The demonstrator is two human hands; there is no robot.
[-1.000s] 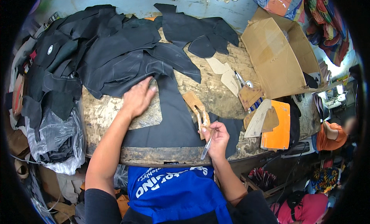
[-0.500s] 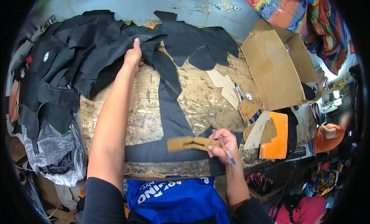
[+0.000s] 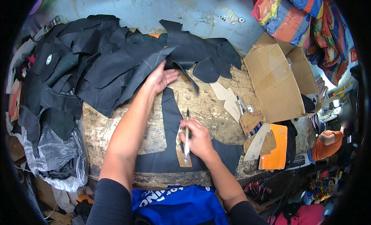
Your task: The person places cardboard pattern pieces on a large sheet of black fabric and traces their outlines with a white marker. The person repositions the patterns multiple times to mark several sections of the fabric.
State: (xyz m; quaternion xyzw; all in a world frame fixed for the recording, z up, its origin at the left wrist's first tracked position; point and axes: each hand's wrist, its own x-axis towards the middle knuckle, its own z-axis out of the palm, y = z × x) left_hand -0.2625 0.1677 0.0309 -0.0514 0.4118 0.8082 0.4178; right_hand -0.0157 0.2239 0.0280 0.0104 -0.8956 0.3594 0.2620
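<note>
My right hand (image 3: 196, 136) is closed round a silver pen (image 3: 187, 149) and a narrow brown template (image 3: 184, 160). The template is over a cut black leather-like sheet (image 3: 154, 162) at the near edge of the worktable. Farther left, my left hand (image 3: 161, 78) has its fingers stretched out, with its thumb side against the edge of a black piece (image 3: 143, 68). That piece is lifted at the right side of a large heap of black pieces (image 3: 98, 51). A smaller dark piece (image 3: 188, 76) hangs just right of my left fingers, slightly blurred.
On the right of the worn wooden worktable (image 3: 216, 120) stand an open cardboard box (image 3: 272, 83), pale templates (image 3: 232, 105) and an orange folder (image 3: 277, 147). A clear plastic bag (image 3: 58, 159) hangs at the left edge. A person in orange (image 3: 327, 145) is at far right.
My left hand has moved right and nearer, pushing the black piece along and opening its fingers. My right hand has moved left and farther away, turning the template from lying crosswise to pointing toward me.
</note>
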